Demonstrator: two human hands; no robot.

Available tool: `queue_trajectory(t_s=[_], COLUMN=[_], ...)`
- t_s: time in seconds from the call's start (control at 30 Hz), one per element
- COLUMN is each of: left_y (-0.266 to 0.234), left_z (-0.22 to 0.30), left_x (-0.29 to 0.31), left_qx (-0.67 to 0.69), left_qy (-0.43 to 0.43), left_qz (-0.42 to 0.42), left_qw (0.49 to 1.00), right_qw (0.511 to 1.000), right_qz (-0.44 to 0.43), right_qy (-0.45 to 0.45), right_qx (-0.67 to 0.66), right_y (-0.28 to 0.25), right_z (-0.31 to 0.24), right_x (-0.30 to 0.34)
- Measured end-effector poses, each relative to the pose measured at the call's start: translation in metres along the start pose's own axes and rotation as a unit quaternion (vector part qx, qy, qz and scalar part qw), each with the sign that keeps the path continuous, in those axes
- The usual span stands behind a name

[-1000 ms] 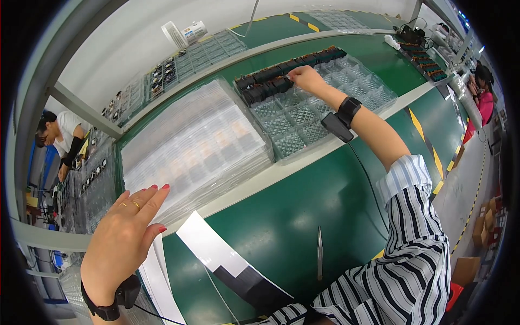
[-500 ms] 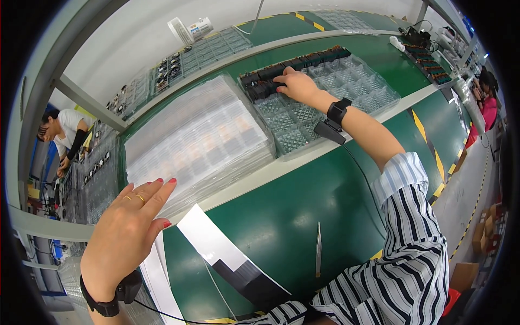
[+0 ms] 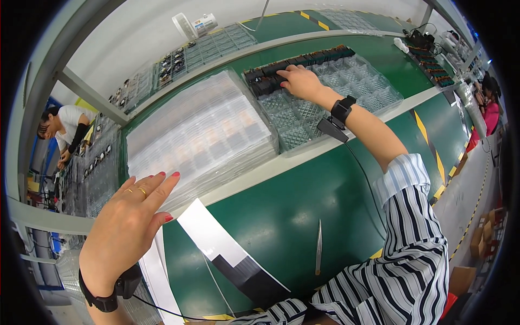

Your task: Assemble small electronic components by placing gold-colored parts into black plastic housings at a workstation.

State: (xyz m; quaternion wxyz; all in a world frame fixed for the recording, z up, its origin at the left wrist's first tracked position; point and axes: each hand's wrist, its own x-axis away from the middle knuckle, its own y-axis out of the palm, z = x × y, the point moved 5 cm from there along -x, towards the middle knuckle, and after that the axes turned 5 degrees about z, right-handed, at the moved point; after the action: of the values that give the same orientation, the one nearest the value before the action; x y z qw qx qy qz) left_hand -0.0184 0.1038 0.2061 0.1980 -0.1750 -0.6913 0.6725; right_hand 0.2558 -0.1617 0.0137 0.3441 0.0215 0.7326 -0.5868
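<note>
My right hand [image 3: 303, 84] reaches over a clear plastic compartment tray [image 3: 336, 89]. Its fingertips rest on the small black parts [image 3: 265, 84] lined up along the tray's far and left side. Thumb and fingers are apart, and nothing shows lifted between them. My left hand [image 3: 125, 225] is spread, palm down and holding nothing, at the near left corner of a tall stack of clear trays [image 3: 200, 135]. That stack has orange and dark shapes showing faintly through its top. Both wrists wear black straps with small devices and cables.
Tweezers [image 3: 318, 246] lie on the green bench [image 3: 281, 206], right of a white and black sheet [image 3: 216, 238]. A pale rail [image 3: 238, 187] runs before the trays. Farther off are a white fan [image 3: 194, 26], more trays [image 3: 208, 49], and a co-worker [image 3: 67, 127] at left.
My right fingers have shifted slightly across the black parts, with the fingers straighter. The left hand stays nearly in place. The whole view has moved a little.
</note>
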Motion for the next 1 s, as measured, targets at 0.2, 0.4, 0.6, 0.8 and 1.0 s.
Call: queue_trajectory(t_s=[0.2,0.4,0.6,0.8,1.0], left_y=[-0.001,0.045,0.097,0.088,0.084], left_z=[0.0,-0.043,-0.055,-0.053,-0.034], left_x=[0.004,0.019,0.029,0.009,-0.051], left_qx=[0.023,0.019,-0.012,-0.003,0.086], left_qy=[-0.012,-0.014,-0.035,-0.019,-0.04], left_qz=[-0.023,0.087,0.123,0.174,0.327], left_qw=[0.999,0.996,0.992,0.985,0.94], right_qw=[0.995,0.982,0.94,0.943,0.918], right_qz=[0.024,0.094,-0.077,-0.109,0.053], right_qy=[-0.097,-0.083,-0.224,-0.236,-0.09], right_qx=[0.026,-0.139,-0.247,-0.207,-0.384], right_y=[0.0,-0.059,-0.1,-0.092,-0.135], right_z=[-0.017,-0.067,-0.143,-0.149,-0.178], right_x=[0.005,0.002,0.038,0.035,0.022])
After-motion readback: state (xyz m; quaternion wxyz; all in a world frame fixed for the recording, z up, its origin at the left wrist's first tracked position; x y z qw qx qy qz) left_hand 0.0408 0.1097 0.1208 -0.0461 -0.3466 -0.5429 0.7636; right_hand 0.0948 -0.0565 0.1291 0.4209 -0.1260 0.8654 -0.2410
